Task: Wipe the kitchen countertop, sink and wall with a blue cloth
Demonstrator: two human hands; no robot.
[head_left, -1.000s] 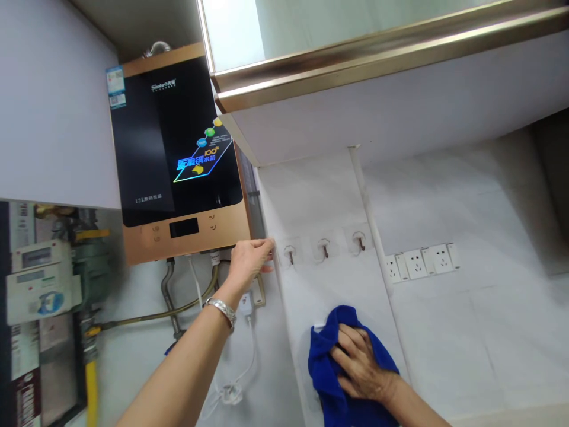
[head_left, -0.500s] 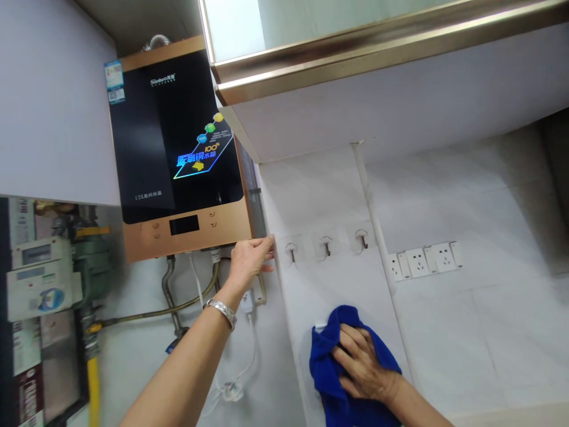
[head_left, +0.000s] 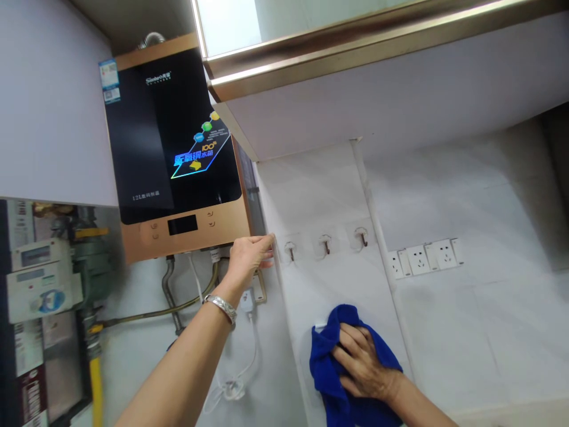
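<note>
My right hand (head_left: 362, 362) presses a bunched blue cloth (head_left: 331, 356) against the white tiled pillar (head_left: 320, 196), with fingers curled into the fabric. A small pale object pokes out at the cloth's upper left edge; I cannot make out what it is. Farther left and higher, my left hand (head_left: 249, 258), with a silver bracelet (head_left: 222, 308) on its wrist, reaches out to the pillar's left edge. Its fingers are stretched out and the tips touch that edge. Just right of those fingertips, three clear adhesive hooks (head_left: 326, 244) are stuck in a row on the pillar.
A black and copper water heater (head_left: 178, 148) hangs at the left above pipes and a white plug (head_left: 248, 299). A gas meter (head_left: 42, 281) sits lower left. Overhead juts a cabinet with a gold edge (head_left: 355, 62). Wall sockets (head_left: 420, 260) are at the right.
The view has shifted very slightly. Both hands and the blue cloth stay in nearly the same place on the pillar.
</note>
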